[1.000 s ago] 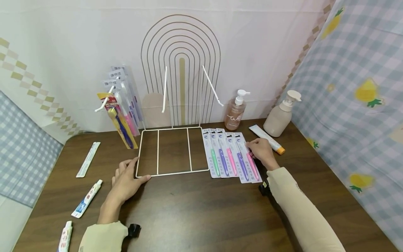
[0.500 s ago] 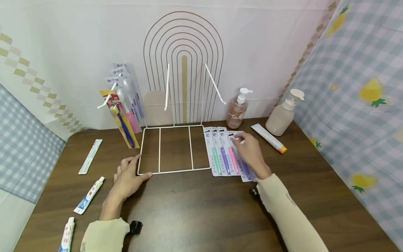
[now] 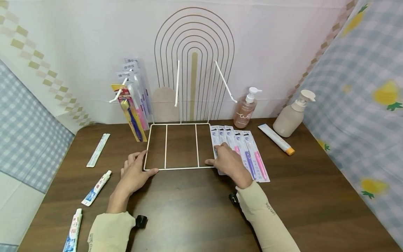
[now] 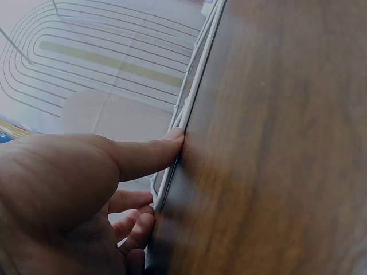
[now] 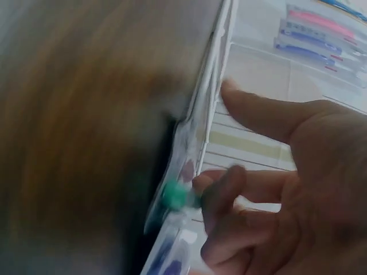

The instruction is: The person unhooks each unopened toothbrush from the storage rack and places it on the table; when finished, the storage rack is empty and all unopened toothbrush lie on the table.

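One wire rack stands near the back edge of the table; the left hand, partly closed, pinches its front-left corner, apparently steadying it. The right hand, loosely spread, grips nothing evident above packaged toothbrushes beside its front-right corner.

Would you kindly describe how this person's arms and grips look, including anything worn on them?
The left arm's pale cream fabric sleeve and the matching right sleeve carry small lettering near the cuffs, too small to read. A small black boxy device shows at the left wrist, and a similar dark device at the right. The left grip and right grip are ungloved.
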### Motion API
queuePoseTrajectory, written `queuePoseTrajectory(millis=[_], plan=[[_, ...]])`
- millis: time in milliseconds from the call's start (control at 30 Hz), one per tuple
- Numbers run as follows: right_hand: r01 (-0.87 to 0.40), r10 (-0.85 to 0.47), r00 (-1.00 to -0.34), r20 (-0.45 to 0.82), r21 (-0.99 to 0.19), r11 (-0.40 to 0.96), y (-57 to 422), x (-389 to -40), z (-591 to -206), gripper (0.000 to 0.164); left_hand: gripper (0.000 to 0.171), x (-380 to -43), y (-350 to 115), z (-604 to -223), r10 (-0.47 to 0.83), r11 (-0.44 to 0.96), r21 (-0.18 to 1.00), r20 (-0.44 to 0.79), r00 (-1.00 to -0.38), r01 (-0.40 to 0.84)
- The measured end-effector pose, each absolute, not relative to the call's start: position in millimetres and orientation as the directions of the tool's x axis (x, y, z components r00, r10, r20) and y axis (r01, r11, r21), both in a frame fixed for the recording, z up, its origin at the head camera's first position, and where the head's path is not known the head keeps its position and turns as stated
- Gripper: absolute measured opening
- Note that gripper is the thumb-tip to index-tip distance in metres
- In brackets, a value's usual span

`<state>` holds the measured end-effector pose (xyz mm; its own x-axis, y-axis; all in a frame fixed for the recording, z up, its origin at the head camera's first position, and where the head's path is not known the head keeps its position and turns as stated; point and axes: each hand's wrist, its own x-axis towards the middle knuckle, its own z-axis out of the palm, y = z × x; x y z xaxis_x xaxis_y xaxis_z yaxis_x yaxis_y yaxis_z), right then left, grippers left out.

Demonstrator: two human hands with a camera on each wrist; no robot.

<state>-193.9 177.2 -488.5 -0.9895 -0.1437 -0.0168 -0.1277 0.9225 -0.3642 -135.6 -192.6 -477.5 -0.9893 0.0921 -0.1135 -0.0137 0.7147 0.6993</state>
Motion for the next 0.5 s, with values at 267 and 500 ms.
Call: queuePoseTrajectory(millis=[267,500], plan=[[-0.130,-0.170,-0.980,-0.101,-0.320,0.938,174.4,-188.7,-474.3,0.076,0.094,-135.1,-187.9,-472.7,0.084,0.710,0.704,-0.109,-0.990,-0.018],[-0.153,-0.212,-0.966,-0.145,-0.338,0.928,178.1,-190.3,-477.9,0.100,0.092,-131.6,-189.8,-470.9,0.061,0.721,0.692,-0.105,-0.993,-0.029]])
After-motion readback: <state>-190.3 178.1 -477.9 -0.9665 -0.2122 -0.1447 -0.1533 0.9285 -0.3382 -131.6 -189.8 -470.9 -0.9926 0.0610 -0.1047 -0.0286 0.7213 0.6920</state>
